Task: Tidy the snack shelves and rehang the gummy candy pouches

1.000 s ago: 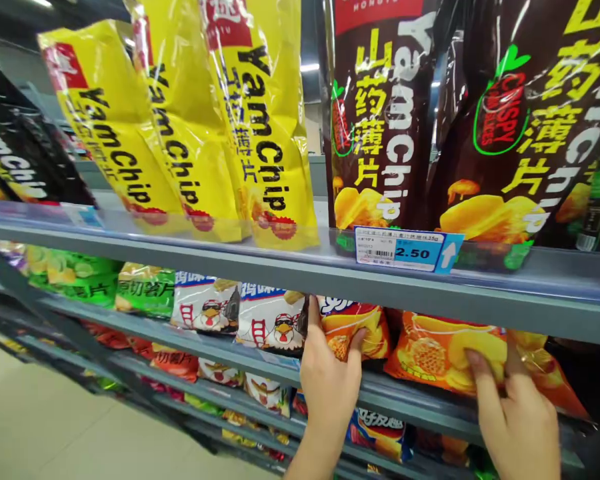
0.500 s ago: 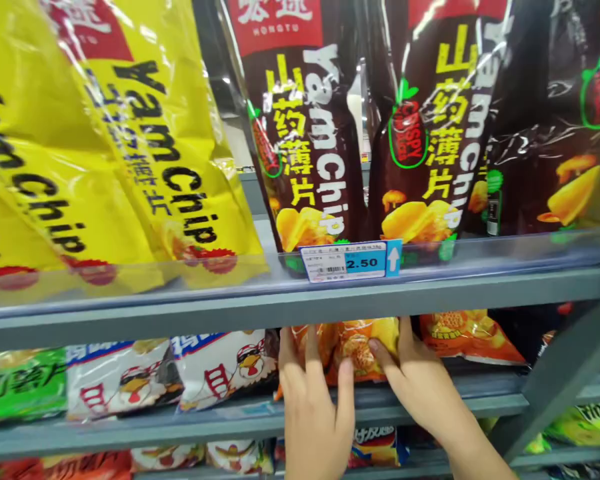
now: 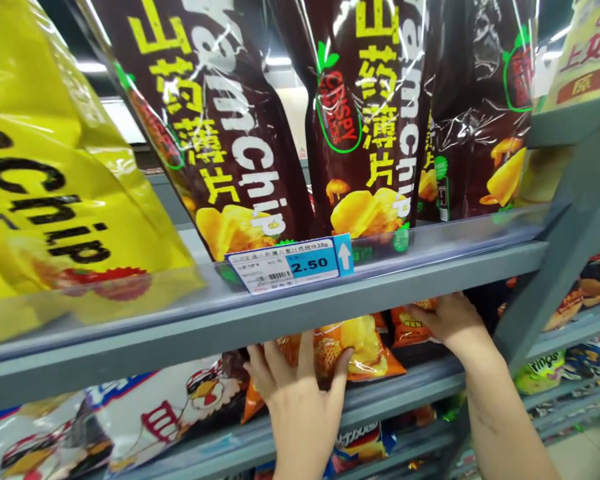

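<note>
On the shelf below the price tag, my left hand (image 3: 300,393) rests with spread fingers against an orange bag of chips (image 3: 363,347). Its fingertips reach up under the shelf edge, and the thumb lies across the front of the bag. Farther right, my right hand (image 3: 457,323) is at the right side of another orange chip bag (image 3: 405,328). The right thumb presses on that bag's front, while its other fingers are largely hidden beneath the upper shelf board. The upper part of both bags is also covered by that board.
The upper shelf's front edge (image 3: 290,310) runs just above both hands, carrying a price tag (image 3: 290,263), dark yam chip bags (image 3: 365,133) and yellow bags (image 3: 55,167). White chip bags (image 3: 165,413) lie left of my hands. A grey upright (image 3: 545,253) stands at right.
My right hand has left the middle orange bag and moved right to the neighbouring one. My left hand stays at the middle bags with fingers spread wider. The view has shifted right and closer.
</note>
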